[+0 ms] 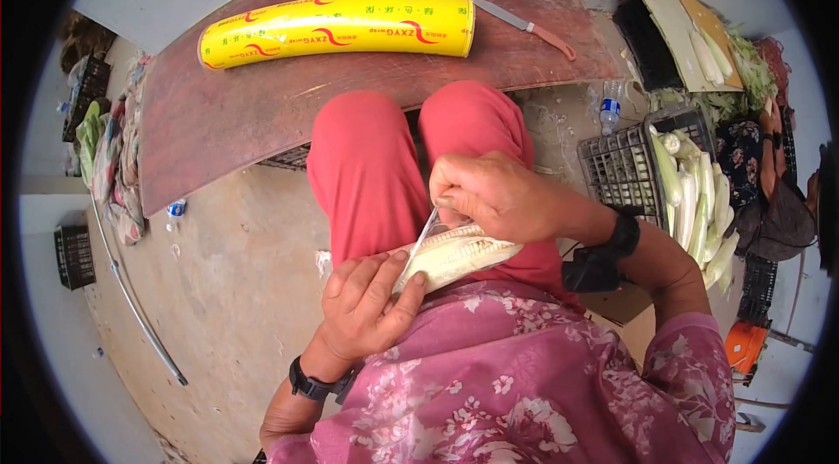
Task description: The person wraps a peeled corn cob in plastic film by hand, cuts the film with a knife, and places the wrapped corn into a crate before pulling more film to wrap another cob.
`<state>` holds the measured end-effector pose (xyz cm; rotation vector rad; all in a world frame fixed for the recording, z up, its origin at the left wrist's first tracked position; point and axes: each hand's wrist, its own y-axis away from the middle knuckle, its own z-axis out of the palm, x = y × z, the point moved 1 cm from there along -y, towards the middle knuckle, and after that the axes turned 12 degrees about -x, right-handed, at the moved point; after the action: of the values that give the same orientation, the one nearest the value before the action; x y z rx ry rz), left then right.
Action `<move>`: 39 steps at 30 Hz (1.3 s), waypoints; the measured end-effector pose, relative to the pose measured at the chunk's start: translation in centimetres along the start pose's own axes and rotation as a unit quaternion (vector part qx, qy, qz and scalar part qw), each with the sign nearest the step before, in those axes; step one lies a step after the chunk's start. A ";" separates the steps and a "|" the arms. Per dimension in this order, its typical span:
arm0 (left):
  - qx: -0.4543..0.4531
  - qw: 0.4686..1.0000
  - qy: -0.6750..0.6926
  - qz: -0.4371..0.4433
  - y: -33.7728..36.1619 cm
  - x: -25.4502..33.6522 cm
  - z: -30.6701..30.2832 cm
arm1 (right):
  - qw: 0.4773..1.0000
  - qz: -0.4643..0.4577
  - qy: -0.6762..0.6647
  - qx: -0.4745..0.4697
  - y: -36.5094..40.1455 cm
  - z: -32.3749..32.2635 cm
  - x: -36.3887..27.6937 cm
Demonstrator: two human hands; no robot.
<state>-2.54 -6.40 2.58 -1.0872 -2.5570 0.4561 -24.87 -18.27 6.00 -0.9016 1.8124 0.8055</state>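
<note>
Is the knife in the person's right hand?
No, the knife lies on the red table beside the yellow roll, while the right hand grips clear film at the corn.

Pale corn (461, 258) in clear film (423, 238)

Kernel rows (476, 247) showing, it lies aslant over the lap (371, 193); the film stretches up taut near its left end.
</note>
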 end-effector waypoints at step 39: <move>0.021 0.997 0.048 -0.048 -1.2 0.1 -0.1 | 0.988 -0.079 0.129 0.019 0.6 -2.9 -0.3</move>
<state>-3.27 -7.09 3.15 -0.9439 -2.4909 0.4212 -26.58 -20.29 7.37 -1.1509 1.9410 0.5720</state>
